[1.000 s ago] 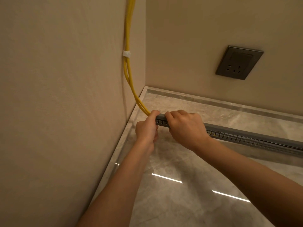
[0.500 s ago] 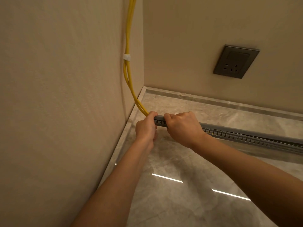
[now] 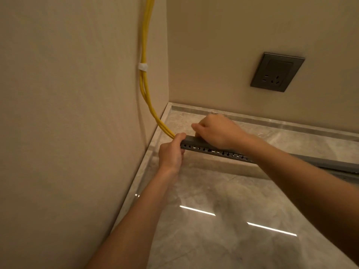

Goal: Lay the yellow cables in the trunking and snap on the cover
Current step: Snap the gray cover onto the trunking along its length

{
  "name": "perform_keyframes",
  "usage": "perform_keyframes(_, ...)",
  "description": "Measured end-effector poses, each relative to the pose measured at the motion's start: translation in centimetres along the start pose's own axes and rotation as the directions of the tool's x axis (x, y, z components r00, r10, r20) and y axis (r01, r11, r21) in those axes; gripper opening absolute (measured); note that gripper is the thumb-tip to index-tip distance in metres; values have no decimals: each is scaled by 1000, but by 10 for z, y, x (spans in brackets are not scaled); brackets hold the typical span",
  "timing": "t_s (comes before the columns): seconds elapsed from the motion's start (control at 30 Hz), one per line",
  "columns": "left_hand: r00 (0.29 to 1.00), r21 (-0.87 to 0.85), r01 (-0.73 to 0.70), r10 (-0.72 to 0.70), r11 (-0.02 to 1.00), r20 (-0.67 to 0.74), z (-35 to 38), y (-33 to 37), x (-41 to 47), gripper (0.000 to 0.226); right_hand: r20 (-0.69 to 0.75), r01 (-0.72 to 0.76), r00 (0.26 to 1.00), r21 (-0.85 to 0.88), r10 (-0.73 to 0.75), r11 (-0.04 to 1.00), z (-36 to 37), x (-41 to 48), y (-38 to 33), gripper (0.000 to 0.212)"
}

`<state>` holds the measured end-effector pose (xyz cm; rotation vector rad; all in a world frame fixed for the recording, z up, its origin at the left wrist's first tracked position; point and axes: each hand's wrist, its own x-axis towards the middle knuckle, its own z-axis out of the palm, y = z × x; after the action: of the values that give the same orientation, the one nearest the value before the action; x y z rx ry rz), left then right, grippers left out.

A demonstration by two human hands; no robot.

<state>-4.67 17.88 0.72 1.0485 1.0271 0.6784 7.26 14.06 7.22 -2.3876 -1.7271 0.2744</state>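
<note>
Yellow cables point(image 3: 144, 45) enter trunking point(image 3: 223, 153); cover point(image 3: 194, 141) looks seated at corner end; left hand point(image 3: 171, 154) grips that end; right hand point(image 3: 217, 131), fingers curled, presses cover, grasp unclear; far run probably unsnapped.

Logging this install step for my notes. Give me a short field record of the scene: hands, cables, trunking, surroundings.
left hand: grips the trunking end
right hand: rests on the cover; grip unclear
cables: yellow, down the left wall, curving to the trunking end
tie: white, round the cables
socket: dark, on the back wall
floor: glossy grey stone
</note>
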Motion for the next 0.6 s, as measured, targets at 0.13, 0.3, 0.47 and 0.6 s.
perform_keyframes(0.13,992,-48,-105,108,993,66,-1,2,2,36,358,-261,923,313,141,913,10,15,1,60)
perform_keyframes(0.3,996,50,-43,39,998,79,-6,8,1,39,314,-251,935,265,163,931,26,26,-6,47)
perform_keyframes(0.47,930,911,-235,350,339,110,-23,35,-15,63,238,-212,957,186,165,959,36,24,-3,36)
perform_keyframes(0.6,597,825,-555,742,107,305,8,70,-15,28,204,-239,958,188,201,953,35,27,0,32)
